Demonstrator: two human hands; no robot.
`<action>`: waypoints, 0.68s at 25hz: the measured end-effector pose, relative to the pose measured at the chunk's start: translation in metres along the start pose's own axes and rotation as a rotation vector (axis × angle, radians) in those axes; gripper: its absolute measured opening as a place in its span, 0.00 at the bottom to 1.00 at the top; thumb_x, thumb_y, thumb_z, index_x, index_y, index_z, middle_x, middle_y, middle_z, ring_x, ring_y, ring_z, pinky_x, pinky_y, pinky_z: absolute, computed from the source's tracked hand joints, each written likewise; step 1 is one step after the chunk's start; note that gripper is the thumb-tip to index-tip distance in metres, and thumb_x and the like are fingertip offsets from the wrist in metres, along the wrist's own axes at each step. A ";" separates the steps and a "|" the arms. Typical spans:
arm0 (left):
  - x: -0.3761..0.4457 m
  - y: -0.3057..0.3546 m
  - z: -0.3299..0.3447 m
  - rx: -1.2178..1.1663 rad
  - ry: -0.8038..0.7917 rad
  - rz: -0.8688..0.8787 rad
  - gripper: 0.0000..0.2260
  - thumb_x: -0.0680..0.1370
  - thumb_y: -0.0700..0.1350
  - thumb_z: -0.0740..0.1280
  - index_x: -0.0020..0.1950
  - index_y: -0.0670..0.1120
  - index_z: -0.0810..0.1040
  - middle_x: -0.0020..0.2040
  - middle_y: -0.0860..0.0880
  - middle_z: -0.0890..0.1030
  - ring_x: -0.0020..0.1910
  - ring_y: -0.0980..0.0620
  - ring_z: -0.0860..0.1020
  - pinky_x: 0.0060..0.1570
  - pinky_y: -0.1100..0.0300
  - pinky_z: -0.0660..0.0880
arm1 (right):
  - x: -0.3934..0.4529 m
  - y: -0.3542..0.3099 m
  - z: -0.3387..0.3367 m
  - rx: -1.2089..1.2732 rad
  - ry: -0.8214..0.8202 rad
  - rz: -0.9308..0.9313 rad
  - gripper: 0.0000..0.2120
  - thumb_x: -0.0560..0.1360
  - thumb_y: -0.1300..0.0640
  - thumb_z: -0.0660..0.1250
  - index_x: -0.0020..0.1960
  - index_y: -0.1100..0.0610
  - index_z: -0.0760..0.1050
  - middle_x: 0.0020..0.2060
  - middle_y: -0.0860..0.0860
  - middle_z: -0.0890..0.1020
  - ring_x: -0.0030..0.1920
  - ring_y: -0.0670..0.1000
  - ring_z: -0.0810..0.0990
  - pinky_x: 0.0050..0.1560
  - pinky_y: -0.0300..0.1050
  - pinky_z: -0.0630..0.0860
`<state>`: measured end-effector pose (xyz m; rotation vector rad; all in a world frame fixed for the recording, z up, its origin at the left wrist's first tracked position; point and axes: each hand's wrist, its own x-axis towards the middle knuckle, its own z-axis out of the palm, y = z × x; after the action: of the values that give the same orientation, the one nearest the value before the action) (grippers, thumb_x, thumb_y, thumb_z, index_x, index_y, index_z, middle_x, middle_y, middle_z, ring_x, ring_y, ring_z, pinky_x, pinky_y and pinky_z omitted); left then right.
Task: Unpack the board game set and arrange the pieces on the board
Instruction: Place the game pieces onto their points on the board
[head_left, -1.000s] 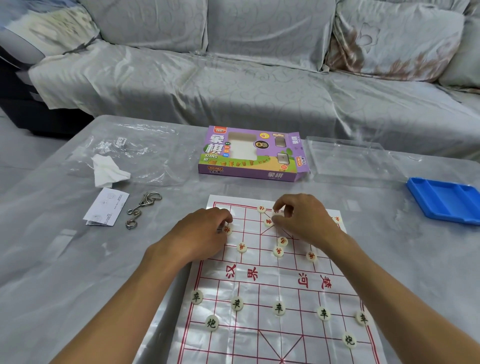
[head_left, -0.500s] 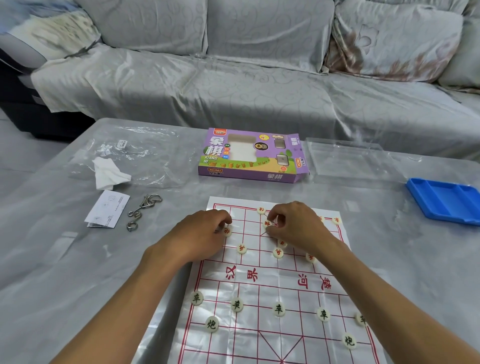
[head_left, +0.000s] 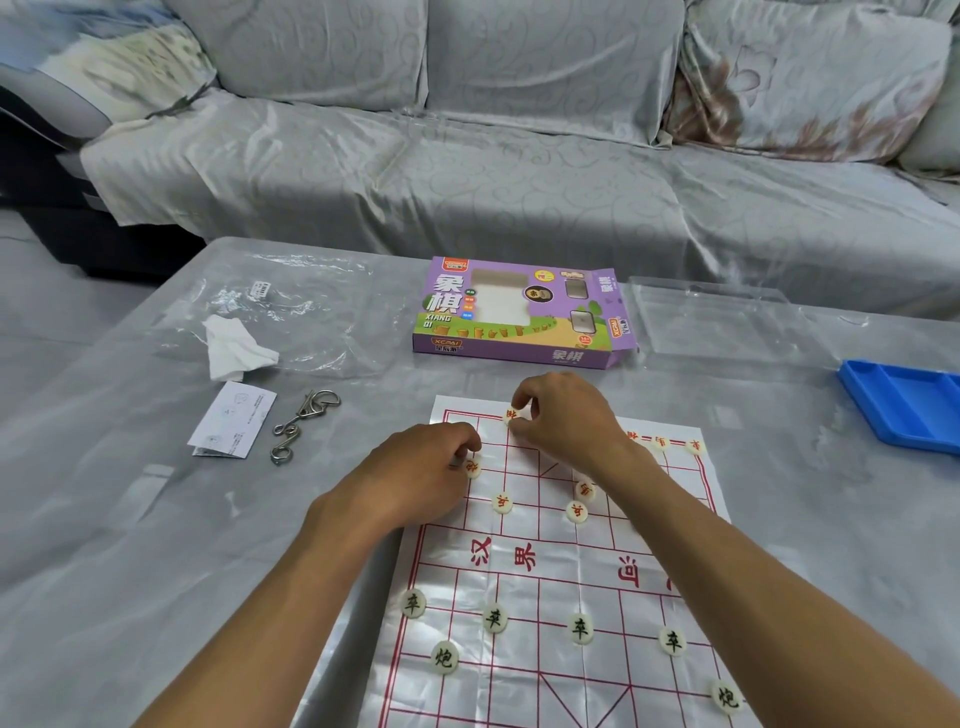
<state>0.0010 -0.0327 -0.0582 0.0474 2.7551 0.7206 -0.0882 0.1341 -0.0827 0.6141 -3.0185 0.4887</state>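
The board (head_left: 524, 561), a glossy white sheet with a red grid, lies flat on the grey table (head_left: 130, 545), its long axis running near to far and its far edge toward the purple game box (head_left: 519, 317); the right hand (head_left: 563, 415) reaches over the far rows with fingers curled, thumb and forefinger pinching a red-marked piece (head_left: 511, 414) at the far edge line, the piece lying flat at the fingertips on the left of the palm; the left hand (head_left: 415, 470) rests at the board's far-left edge, fingers curled, fingertips on another red-marked disc (head_left: 472, 466) just right of the knuckles; whether that disc is gripped or only touched cannot be told; further red pieces lie flat across the far half, three in a row at the far-right corner (head_left: 693, 446); black-marked pieces occupy the near half, four in a row (head_left: 579, 627) and two nearer; a clear plastic tray (head_left: 722, 322) lies right of the box; a blue tray (head_left: 904, 400) sits at the right edge; a metal wire puzzle (head_left: 301, 423), a folded leaflet (head_left: 232, 426) and a white tissue (head_left: 234, 348) lie left of the board.
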 end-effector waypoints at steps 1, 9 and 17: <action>0.000 0.000 -0.001 -0.002 -0.002 0.002 0.16 0.79 0.42 0.60 0.66 0.53 0.72 0.62 0.52 0.76 0.56 0.51 0.75 0.53 0.59 0.73 | 0.002 0.000 0.001 -0.011 -0.010 0.000 0.12 0.74 0.50 0.71 0.55 0.53 0.80 0.49 0.48 0.82 0.49 0.48 0.74 0.47 0.41 0.71; -0.001 0.000 -0.001 -0.004 0.005 0.005 0.16 0.79 0.42 0.60 0.66 0.53 0.72 0.62 0.52 0.77 0.57 0.51 0.75 0.54 0.58 0.74 | 0.004 0.002 0.007 0.005 -0.022 -0.005 0.12 0.73 0.49 0.72 0.54 0.52 0.81 0.49 0.48 0.82 0.47 0.47 0.74 0.49 0.43 0.74; 0.002 -0.004 0.001 -0.002 0.007 0.009 0.14 0.79 0.43 0.61 0.64 0.53 0.74 0.58 0.53 0.77 0.50 0.53 0.74 0.50 0.59 0.71 | -0.036 0.020 -0.017 0.111 0.108 0.069 0.09 0.76 0.52 0.67 0.55 0.52 0.80 0.38 0.45 0.78 0.40 0.46 0.75 0.49 0.41 0.74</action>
<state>-0.0006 -0.0352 -0.0617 0.0565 2.7624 0.7268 -0.0635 0.1700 -0.0751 0.4725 -2.9344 0.6728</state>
